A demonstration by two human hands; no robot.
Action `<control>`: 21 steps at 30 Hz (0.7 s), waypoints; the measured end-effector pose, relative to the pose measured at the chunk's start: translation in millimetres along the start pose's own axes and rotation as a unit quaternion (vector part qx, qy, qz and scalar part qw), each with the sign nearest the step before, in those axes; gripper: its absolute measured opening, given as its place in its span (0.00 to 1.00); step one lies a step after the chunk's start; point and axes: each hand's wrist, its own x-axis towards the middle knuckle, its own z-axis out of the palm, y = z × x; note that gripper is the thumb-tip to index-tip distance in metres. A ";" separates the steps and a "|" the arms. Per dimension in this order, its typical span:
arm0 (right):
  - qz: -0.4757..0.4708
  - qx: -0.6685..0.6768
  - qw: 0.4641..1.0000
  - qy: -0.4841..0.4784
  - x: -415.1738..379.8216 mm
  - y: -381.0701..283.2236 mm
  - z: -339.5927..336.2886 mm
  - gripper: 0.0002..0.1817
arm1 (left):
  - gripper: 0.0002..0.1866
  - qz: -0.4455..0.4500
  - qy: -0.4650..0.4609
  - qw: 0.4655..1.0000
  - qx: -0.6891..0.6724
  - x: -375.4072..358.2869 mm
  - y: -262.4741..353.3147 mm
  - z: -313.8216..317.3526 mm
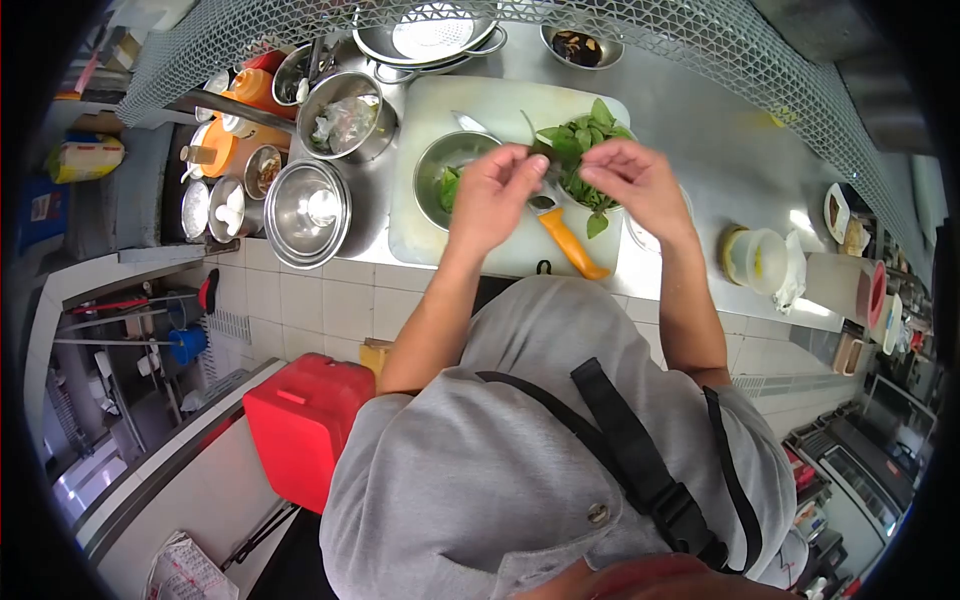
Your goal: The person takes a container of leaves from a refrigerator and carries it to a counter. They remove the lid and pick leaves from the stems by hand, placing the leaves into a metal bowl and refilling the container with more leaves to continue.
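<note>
Above the white cutting board (405, 215), my left hand (497, 198) pinches a dark green leaf (552, 158) between thumb and fingers. My right hand (640, 190) is closed at the leaf's other side; whether its fingertips grip the leaf is hard to make out. A metal bowl (428, 165) with a few green leaves (450, 188) inside stands beside my left hand. Leafy green herbs (598, 127) are heaped behind and below my right hand, their container mostly hidden. A knife with an orange handle (570, 240) lies on the board below both hands, its blade partly covered.
Stacked metal bowls (295, 212) and a pot holding a plastic bag (345, 118) stand at the left. Strainers (435, 38) and a bowl of dark food (578, 47) are at the back. Plastic tubs (762, 260) sit at the right. Wire mesh (680, 32) hangs overhead.
</note>
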 end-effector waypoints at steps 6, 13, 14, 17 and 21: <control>0.063 -0.262 0.962 0.047 -17.9 -18.0 0.8 0.08 | 0.13 0.111 0.207 0.963 0.130 38.1 26.8 -117.8; 0.032 -0.511 0.854 -0.093 -24.1 46.3 62.9 0.07 | 0.22 0.100 0.316 0.897 0.294 42.3 -28.8 -206.9; 0.087 -0.538 0.832 -0.107 -22.6 52.1 67.9 0.07 | 0.22 0.099 0.312 0.898 0.295 36.9 -26.2 -205.5; 0.089 -0.592 0.799 -0.054 -15.9 67.0 79.1 0.09 | 0.17 0.086 0.308 0.875 0.364 23.7 -16.8 -182.3; 0.091 -0.625 0.775 -0.010 -15.2 83.4 88.7 0.09 | 0.08 0.186 0.050 0.920 0.341 32.0 3.8 -77.0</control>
